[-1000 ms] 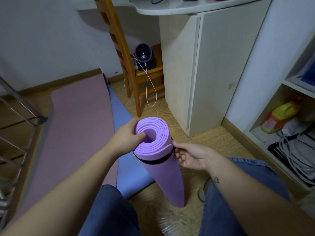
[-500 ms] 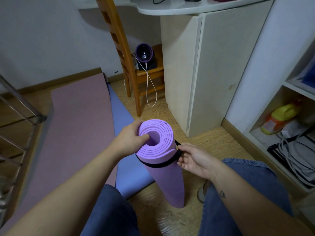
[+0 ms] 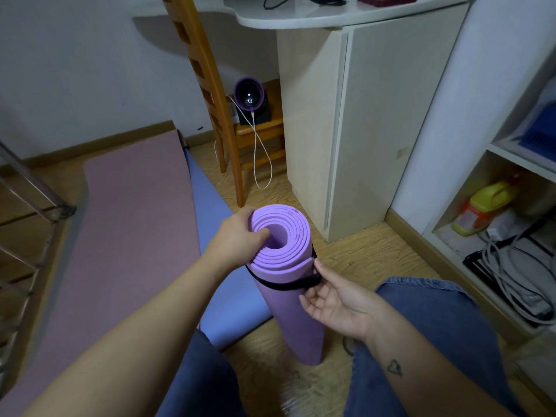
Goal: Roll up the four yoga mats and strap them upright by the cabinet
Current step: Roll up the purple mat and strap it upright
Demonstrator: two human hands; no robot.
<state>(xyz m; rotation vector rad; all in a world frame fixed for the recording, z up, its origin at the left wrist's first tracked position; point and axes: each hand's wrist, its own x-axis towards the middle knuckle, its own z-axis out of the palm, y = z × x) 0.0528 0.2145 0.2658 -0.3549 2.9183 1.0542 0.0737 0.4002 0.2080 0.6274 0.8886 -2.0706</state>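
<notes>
A rolled purple yoga mat (image 3: 296,320) stands upright on the wooden floor between my knees, tilted a little. My left hand (image 3: 237,236) grips its top rim, thumb inside the hollow core. A black strap (image 3: 282,285) circles the roll just under the top. My right hand (image 3: 334,299) pinches the strap at the roll's right side. A pink mat (image 3: 129,224) lies flat on the floor at left, over a grey mat whose edge shows, with a blue mat (image 3: 210,212) flat beside it. The beige cabinet (image 3: 370,115) stands just behind the roll.
A wooden chair (image 3: 210,94) stands left of the cabinet, with a purple device (image 3: 249,96) and white cable on it. Open shelves at right hold a yellow bottle (image 3: 484,206) and grey cables (image 3: 517,272). A metal rack (image 3: 27,206) is at far left.
The strap has slid from level to slanted around the roll's top. My right hand has dropped slightly and now pinches the strap lower on the right side. My left hand keeps its grip.
</notes>
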